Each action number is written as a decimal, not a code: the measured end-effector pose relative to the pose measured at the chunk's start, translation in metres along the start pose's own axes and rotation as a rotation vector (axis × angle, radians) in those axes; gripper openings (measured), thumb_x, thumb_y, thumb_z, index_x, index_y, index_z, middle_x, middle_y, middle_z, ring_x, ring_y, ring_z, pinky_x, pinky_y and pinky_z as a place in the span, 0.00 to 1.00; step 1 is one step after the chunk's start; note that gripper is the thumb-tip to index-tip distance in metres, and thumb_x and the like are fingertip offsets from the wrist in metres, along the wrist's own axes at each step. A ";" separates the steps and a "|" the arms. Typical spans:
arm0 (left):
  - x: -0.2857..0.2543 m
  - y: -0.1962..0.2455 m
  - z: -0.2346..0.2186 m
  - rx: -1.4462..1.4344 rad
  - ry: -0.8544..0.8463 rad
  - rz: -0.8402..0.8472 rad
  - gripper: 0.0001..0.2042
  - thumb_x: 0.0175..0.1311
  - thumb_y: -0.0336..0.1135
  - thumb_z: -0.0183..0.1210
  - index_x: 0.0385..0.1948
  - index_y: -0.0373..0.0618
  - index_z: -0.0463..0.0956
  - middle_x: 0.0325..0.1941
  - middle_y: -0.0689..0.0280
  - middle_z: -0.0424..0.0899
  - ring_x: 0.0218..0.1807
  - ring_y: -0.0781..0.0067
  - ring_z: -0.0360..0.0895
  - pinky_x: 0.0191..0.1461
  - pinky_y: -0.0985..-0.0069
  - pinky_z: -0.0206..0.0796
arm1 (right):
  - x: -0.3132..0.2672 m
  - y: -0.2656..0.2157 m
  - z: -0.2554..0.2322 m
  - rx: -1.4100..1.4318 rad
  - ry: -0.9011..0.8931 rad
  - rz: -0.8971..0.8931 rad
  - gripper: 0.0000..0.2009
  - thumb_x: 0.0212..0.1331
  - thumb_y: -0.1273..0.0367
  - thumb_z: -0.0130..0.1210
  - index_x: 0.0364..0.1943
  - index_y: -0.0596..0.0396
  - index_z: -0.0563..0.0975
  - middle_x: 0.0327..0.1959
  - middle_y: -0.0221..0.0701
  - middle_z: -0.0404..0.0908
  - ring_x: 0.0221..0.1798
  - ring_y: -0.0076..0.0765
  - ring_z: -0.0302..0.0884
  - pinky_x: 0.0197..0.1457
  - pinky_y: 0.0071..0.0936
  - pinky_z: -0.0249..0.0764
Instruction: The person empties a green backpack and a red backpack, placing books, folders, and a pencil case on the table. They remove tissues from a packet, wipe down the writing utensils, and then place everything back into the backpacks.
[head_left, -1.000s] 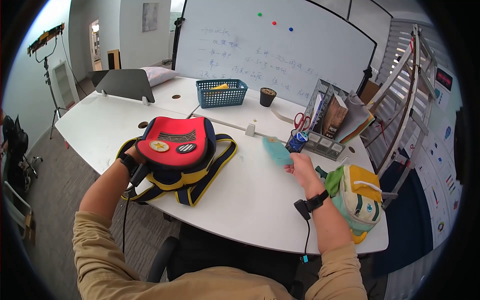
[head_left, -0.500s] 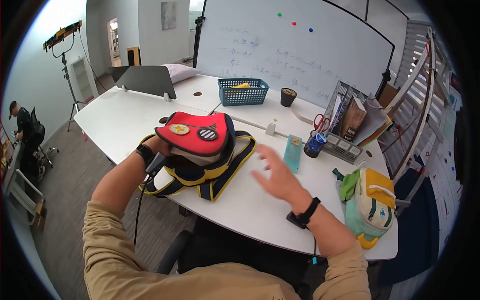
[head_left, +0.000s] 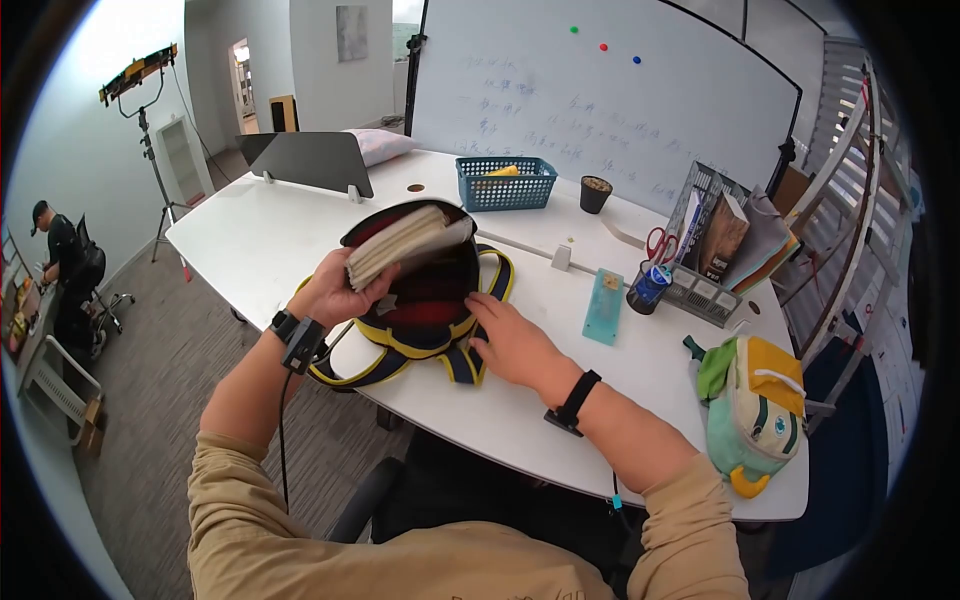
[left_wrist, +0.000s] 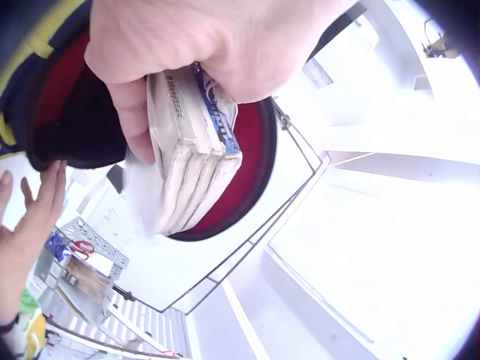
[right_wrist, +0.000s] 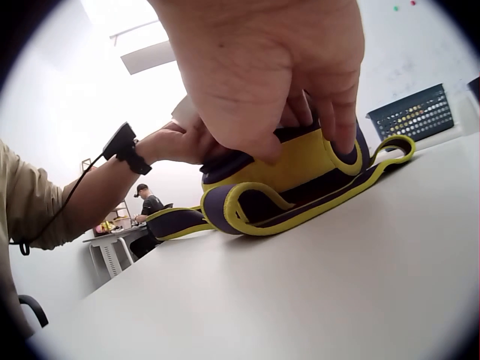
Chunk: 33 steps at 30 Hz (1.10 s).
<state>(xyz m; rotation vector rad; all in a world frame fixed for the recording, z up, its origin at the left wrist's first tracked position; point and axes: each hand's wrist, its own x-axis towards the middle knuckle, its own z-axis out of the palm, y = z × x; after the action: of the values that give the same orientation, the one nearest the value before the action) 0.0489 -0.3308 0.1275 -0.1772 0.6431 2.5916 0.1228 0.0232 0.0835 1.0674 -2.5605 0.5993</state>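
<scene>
- Now, the left hand (head_left: 345, 290) has a stack of books (head_left: 400, 245), fingers and thumb curled firmly round the lower-left end!
- Tilted, the stack hangs over the open mouth of the backpack (head_left: 410, 342), pale page edges and a blue spine showing in the left wrist view.
- And the right hand (head_left: 520, 343) holds no book; its fingers lie fairly straight, a little apart, tips touching the right side of the bag's rim.
- Underneath, the backpack sits by the near edge of the tabletop (head_left: 590, 420), left of its middle, straps (head_left: 345, 378) trailing to that edge.
- Weight? Bundled like that, the books look likely to be heavy for one wrist, stiff along the spines, looser at the page side.
- Smooth covers could slide over one another, so the best hold is probably across the whole thickness, near mid-length, squeezing every volume together.
- Corners and pages seem the fragile parts; bent leaves look likelier than breakage.
- Soft-walled, by the look of it, the backpack probably gives under a push; its bound rim seems the surest place to steady it.
- Off towards the far edge, the teal case (head_left: 603, 310) lies well apart from both hands.
</scene>
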 end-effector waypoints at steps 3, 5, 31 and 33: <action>-0.032 -0.008 0.018 -0.165 0.017 -0.089 0.21 0.87 0.35 0.51 0.69 0.26 0.68 0.58 0.43 0.80 0.55 0.46 0.89 0.59 0.60 0.95 | 0.006 0.016 0.013 0.152 0.046 0.024 0.30 0.81 0.60 0.57 0.79 0.62 0.69 0.81 0.47 0.72 0.80 0.57 0.75 0.81 0.44 0.76; -0.051 -0.022 0.022 -0.071 -0.044 -0.088 0.22 0.87 0.36 0.53 0.70 0.27 0.68 0.58 0.43 0.82 0.55 0.47 0.90 0.59 0.59 0.95 | 0.017 0.019 0.018 0.380 0.097 0.117 0.30 0.86 0.53 0.53 0.80 0.58 0.71 0.81 0.44 0.75 0.81 0.50 0.76 0.80 0.44 0.77; -0.025 -0.144 -0.028 2.223 -0.108 0.927 0.41 0.64 0.39 0.77 0.80 0.40 0.68 0.80 0.39 0.70 0.84 0.31 0.63 0.89 0.42 0.50 | -0.122 0.008 -0.108 1.402 0.235 0.859 0.27 0.73 0.65 0.71 0.70 0.68 0.79 0.62 0.42 0.90 0.60 0.37 0.92 0.65 0.35 0.88; 0.013 -0.104 -0.059 2.237 -0.042 1.094 0.42 0.64 0.36 0.75 0.82 0.41 0.66 0.82 0.37 0.68 0.84 0.28 0.62 0.89 0.40 0.48 | -0.118 0.016 -0.102 1.393 0.270 0.863 0.27 0.73 0.65 0.71 0.70 0.70 0.79 0.62 0.43 0.90 0.60 0.38 0.92 0.65 0.36 0.88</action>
<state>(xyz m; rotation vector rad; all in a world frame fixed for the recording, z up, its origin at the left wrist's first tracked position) 0.0865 -0.2711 0.0298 1.0947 3.4176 0.7565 0.2024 0.1536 0.1177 -0.0770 -2.0066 2.6742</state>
